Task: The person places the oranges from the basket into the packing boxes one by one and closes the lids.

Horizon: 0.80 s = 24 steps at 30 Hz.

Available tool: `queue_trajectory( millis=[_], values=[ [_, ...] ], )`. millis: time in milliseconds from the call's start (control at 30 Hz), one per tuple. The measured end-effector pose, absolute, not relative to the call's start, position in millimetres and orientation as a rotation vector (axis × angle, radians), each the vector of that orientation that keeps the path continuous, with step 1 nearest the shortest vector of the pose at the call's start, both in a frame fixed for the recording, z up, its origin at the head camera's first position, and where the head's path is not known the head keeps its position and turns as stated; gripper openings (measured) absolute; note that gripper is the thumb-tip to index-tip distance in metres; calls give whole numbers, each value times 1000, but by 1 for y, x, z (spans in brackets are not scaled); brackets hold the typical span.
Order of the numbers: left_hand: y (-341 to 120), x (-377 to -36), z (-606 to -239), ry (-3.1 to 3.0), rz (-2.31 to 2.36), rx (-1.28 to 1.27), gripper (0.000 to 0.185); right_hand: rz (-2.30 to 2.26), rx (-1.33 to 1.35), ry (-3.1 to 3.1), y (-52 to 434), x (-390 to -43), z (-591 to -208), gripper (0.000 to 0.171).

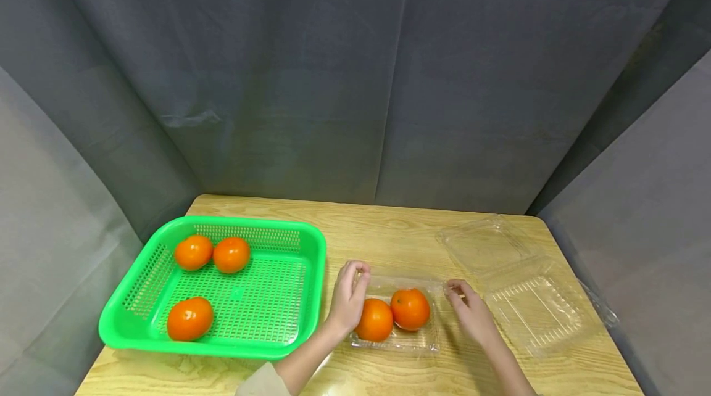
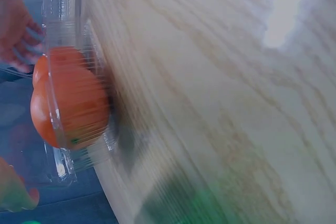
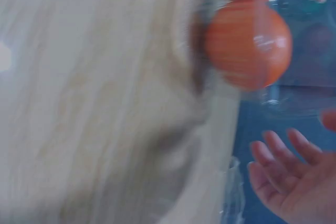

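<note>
Head view, looking down at a wooden table (image 1: 366, 235). The filled clamshell (image 1: 416, 342), a clear plastic box holding two oranges (image 1: 410, 309), sits between a person's hands. The left hand (image 1: 347, 302) is at its far left corner, fingers bent; whether they pinch the plastic, I cannot tell. The right hand (image 1: 469, 313) is beside its far right corner. The step seems to concern the lid: working both corners evenly should keep the thin plastic from twisting, with the rim kept off the fruit. Left of the filled clamshell is a green basket (image 1: 318, 260) with three more oranges (image 1: 190, 319). Right of it, past the right hand, a second clamshell (image 1: 539, 306) lies spread out without fruit; further right, more clear plastic (image 1: 602, 305) overhangs the table's side edge. The most room is behind the filled clamshell, where wood runs to the far edge; the gaps at its sides are narrower.

Left wrist view: the filled clamshell's ridged wall covers part of its oranges. A faint clear panel above it is probably the raised lid. The left hand shows only partly.

Right wrist view, blurred: the right hand is released, fingers loosely spread, apart from the filled clamshell.
</note>
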<state>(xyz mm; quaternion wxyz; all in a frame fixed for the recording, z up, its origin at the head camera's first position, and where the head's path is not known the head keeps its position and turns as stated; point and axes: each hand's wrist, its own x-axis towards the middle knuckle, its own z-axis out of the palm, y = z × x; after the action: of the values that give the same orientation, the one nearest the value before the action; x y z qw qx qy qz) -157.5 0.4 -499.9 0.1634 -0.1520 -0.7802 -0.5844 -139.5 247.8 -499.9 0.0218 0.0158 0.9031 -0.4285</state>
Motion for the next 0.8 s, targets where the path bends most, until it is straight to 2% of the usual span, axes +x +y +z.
queue_trajectory(
  millis=[133,367,800],
  values=[
    [0,-153,-499,-2199,-1663,-450,12,-1589,-7,2757,246,-136,-485,43],
    [0,-150,-510,-2173,-1608,-492,12,-1666,-93,2640,233,-119,-475,49],
    [-7,-133,-525,-2262,-1534,-549,20,-1665,-134,2726,220,-96,-503,49]
  ],
)
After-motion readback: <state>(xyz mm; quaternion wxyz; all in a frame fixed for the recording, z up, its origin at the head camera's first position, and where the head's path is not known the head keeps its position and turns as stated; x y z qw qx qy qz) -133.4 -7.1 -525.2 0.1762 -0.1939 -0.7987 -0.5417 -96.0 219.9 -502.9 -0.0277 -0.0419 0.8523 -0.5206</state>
